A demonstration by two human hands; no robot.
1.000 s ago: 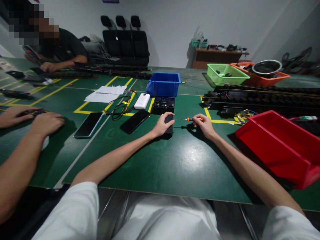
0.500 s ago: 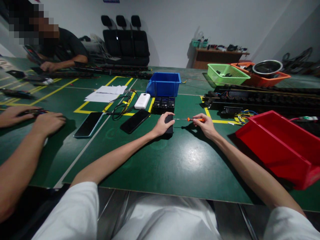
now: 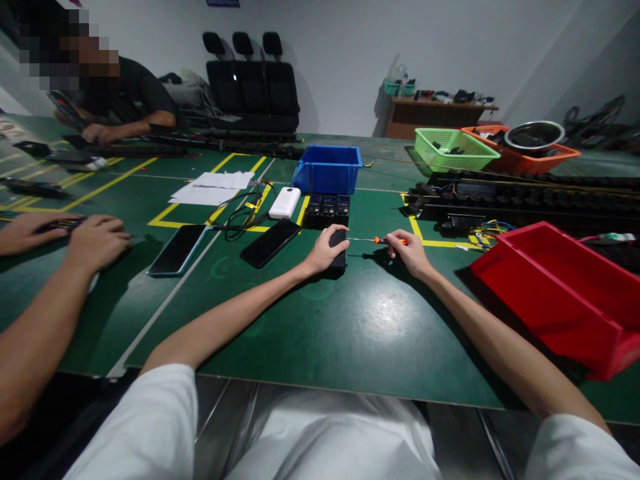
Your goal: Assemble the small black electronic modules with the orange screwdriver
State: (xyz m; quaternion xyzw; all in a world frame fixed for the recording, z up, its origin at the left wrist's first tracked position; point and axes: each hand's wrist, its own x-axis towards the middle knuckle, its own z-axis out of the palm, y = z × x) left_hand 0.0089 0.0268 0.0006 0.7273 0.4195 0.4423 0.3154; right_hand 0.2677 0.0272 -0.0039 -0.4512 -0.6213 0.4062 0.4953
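Note:
My left hand [image 3: 324,251] grips a small black block [image 3: 339,252] on the green table [image 3: 300,327]. To its right, my right hand [image 3: 409,252] holds an orange-handled screwdriver [image 3: 379,240] level, its thin shaft pointing left with the tip at the block's right side. Fingers cover part of the handle. Just behind the block stands a group of black boxy parts [image 3: 327,210]. A black phone [image 3: 271,243] lies left of my left hand, with a white power bank [image 3: 285,203] behind it.
A blue bin [image 3: 327,169] stands behind the black parts. At the right are a red bin [image 3: 565,293], long black assemblies [image 3: 520,197] and a green basket [image 3: 455,150]. Another person's hands [image 3: 95,243] work at the left, near a second phone [image 3: 177,250]. Someone sits across the table.
The fingers of my right hand have shifted around the screwdriver handle and now cover more of it. My left hand and the block stay in place.

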